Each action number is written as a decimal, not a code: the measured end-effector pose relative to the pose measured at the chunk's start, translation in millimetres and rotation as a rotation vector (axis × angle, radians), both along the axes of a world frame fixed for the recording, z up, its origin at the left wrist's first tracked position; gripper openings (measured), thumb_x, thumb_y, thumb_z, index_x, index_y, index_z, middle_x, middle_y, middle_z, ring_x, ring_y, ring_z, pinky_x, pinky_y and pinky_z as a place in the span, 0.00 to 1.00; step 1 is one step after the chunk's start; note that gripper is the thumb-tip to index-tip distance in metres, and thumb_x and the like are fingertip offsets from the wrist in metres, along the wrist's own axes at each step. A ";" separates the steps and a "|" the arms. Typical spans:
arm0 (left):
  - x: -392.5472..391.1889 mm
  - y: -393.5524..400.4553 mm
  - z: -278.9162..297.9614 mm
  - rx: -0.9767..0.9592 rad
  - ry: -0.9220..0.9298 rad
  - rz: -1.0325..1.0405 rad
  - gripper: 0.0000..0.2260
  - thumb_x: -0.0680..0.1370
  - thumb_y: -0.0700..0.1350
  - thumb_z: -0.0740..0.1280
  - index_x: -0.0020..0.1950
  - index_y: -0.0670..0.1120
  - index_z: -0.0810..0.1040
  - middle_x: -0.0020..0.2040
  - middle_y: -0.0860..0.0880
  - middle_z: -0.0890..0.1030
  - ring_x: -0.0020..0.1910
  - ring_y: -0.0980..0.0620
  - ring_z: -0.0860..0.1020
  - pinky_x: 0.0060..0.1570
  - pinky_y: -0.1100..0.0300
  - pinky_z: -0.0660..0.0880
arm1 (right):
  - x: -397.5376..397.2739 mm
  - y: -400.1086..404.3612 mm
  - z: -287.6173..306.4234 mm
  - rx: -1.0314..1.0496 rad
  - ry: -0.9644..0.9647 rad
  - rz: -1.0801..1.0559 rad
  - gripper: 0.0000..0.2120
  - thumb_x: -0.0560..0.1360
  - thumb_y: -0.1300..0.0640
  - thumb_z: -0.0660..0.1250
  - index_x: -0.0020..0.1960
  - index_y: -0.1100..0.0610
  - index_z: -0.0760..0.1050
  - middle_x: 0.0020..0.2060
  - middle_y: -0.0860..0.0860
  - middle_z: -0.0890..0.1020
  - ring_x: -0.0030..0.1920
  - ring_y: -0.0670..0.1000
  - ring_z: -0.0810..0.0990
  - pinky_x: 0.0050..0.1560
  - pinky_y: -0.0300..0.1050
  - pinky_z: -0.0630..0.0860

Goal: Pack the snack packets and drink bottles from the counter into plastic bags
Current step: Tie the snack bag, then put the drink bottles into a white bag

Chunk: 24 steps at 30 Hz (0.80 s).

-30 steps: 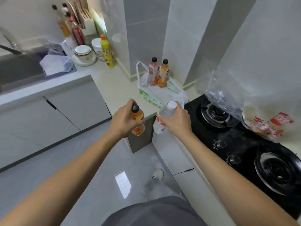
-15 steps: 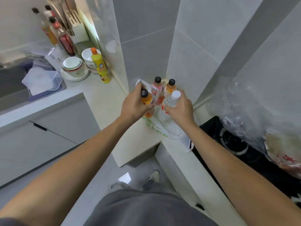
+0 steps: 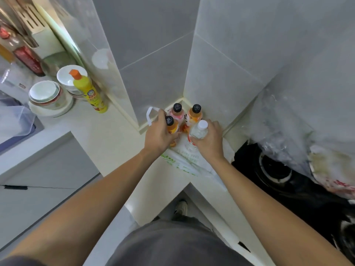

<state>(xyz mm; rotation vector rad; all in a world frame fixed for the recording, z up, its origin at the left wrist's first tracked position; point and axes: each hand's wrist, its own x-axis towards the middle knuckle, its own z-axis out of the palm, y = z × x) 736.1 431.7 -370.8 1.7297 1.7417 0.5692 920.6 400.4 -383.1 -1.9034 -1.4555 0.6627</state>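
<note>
Left hand (image 3: 159, 134) grips an orange bottle (image 3: 171, 126), right hand (image 3: 208, 138) a water bottle (image 3: 198, 130) — both over the bag (image 3: 189, 162) in the counter (image 3: 107, 139) corner. Likely full, heavy, slick — hold mid-body.

- Left hand (image 3: 160, 134): arm extended forward, fingers curled around a bottle body.
- Right hand (image 3: 208, 140): arm extended forward, fingers curled around a bottle below its cap.

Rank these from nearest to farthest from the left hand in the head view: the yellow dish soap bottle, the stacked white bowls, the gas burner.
From the left hand:
1. Yellow dish soap bottle, left by the wall.
2. Gas burner, right on the hob.
3. Stacked white bowls, far left.
</note>
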 end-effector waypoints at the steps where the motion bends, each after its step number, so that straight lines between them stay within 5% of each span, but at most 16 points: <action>1: -2.3 4.5 -2.6 -0.014 0.011 -0.018 0.30 0.70 0.49 0.78 0.56 0.50 0.58 0.43 0.48 0.75 0.38 0.44 0.75 0.29 0.54 0.68 | -4.1 1.7 -1.4 0.005 -0.001 -0.013 0.27 0.65 0.56 0.84 0.59 0.55 0.76 0.53 0.49 0.73 0.49 0.43 0.69 0.53 0.46 0.73; 11: -11.0 18.9 -12.7 0.013 0.041 -0.176 0.25 0.73 0.50 0.75 0.54 0.52 0.57 0.50 0.46 0.77 0.43 0.43 0.75 0.34 0.52 0.70 | -38.0 16.5 -7.7 0.062 0.034 0.003 0.31 0.65 0.55 0.84 0.64 0.48 0.74 0.59 0.47 0.74 0.61 0.50 0.76 0.59 0.47 0.76; 24: -20.8 21.8 -6.8 0.007 0.064 -0.202 0.25 0.73 0.56 0.76 0.53 0.51 0.60 0.52 0.46 0.78 0.42 0.47 0.72 0.36 0.54 0.66 | -39.5 17.0 -11.9 0.053 0.015 0.084 0.34 0.68 0.54 0.83 0.70 0.52 0.71 0.71 0.50 0.69 0.73 0.55 0.71 0.69 0.55 0.74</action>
